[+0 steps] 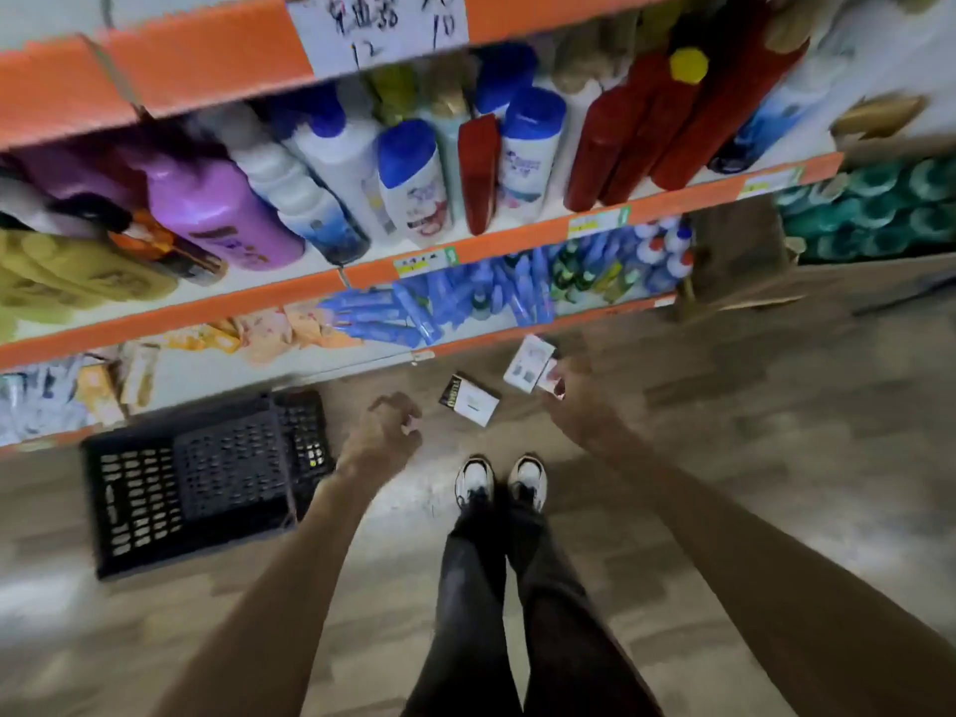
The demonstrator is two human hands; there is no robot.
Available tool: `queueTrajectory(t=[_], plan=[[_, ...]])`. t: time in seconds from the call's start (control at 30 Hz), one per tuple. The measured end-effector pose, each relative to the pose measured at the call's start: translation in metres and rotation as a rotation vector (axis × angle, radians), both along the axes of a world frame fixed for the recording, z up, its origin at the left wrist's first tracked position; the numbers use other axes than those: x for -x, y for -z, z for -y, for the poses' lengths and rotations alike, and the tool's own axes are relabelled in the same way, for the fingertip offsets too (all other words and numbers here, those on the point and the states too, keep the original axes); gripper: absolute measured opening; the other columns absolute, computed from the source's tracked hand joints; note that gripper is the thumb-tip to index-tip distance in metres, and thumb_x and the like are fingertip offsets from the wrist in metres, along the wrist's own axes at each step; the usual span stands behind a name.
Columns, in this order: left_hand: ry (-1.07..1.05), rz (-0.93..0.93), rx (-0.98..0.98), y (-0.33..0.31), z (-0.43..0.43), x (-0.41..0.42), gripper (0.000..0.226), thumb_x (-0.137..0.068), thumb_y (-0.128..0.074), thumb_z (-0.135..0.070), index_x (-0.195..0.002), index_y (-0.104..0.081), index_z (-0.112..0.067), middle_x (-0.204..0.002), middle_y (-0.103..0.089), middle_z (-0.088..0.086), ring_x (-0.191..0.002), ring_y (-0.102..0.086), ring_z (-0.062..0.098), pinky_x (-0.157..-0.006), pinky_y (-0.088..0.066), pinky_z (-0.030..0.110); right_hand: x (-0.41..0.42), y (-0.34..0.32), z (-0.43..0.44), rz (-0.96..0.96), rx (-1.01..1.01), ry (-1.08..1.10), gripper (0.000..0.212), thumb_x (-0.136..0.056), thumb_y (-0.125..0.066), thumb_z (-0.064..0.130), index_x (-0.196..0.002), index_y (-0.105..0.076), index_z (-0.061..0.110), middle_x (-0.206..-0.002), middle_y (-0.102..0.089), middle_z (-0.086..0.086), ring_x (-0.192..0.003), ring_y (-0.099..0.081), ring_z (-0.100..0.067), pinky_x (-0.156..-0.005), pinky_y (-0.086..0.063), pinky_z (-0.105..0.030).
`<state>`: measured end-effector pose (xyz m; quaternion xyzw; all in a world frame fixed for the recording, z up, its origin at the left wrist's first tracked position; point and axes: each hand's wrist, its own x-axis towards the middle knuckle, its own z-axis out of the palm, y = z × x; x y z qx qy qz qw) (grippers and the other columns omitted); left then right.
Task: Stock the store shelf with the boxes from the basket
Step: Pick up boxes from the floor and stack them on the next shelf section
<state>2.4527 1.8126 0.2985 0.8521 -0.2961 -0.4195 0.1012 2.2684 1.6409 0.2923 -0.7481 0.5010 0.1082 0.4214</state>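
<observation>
A black plastic basket (196, 483) lies on the floor at the left, below the shelf, and looks empty inside. A small white and black box (469, 398) lies on the floor between my hands. My right hand (579, 401) grips a white box (528, 363) near the lower shelf edge. My left hand (385, 432) hangs over the floor right of the basket, fingers curled, nothing in it. The orange-edged store shelf (465, 248) rises in front of me.
Shampoo and other bottles (414, 183) fill the upper shelf; blue tubes (439, 302) lie on the one below, packets lower left. Green rolls (879, 209) and a cardboard box (734, 261) stand at the right. My feet (499, 481) stand on wood-pattern floor.
</observation>
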Motion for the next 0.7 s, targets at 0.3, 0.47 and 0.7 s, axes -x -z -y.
queueTrajectory(t=[0.3, 0.47, 0.7], plan=[[0.137, 0.004, -0.174, 0.293, -0.005, 0.037, 0.045, -0.077, -0.067, -0.005, -0.121, -0.053, -0.007, -0.123, -0.049, 0.015, -0.111, -0.053, 0.034, -0.093, -0.046, 0.042, 0.034, 0.286, 0.000, -0.238, -0.135, -0.002, 0.057, -0.087, -0.065, 0.021, -0.135, -0.039, 0.001, -0.132, -0.047, -0.019, -0.124, -0.045, -0.033, -0.100, -0.036, -0.039], [0.126, 0.039, -0.261, 0.444, -0.008, 0.045, 0.059, -0.076, -0.070, -0.008, -0.128, -0.044, -0.007, -0.129, -0.040, 0.017, -0.118, -0.044, 0.037, -0.094, -0.044, 0.048, 0.039, 0.440, -0.010, -0.284, -0.140, 0.093, 0.052, -0.086, -0.065, 0.029, -0.127, -0.041, 0.006, -0.139, -0.041, -0.021, -0.129, -0.041, -0.035, -0.103, -0.040, -0.046], [0.195, 0.170, -0.272, 0.573, 0.006, 0.040, 0.078, -0.073, -0.073, -0.004, -0.138, -0.030, -0.008, -0.135, -0.032, 0.016, -0.125, -0.037, 0.037, -0.096, -0.043, 0.053, 0.013, 0.579, -0.009, -0.293, -0.118, 0.266, 0.077, -0.082, -0.065, 0.044, -0.141, -0.030, 0.009, -0.141, -0.037, -0.015, -0.134, -0.034, -0.034, -0.109, -0.034, -0.047]])
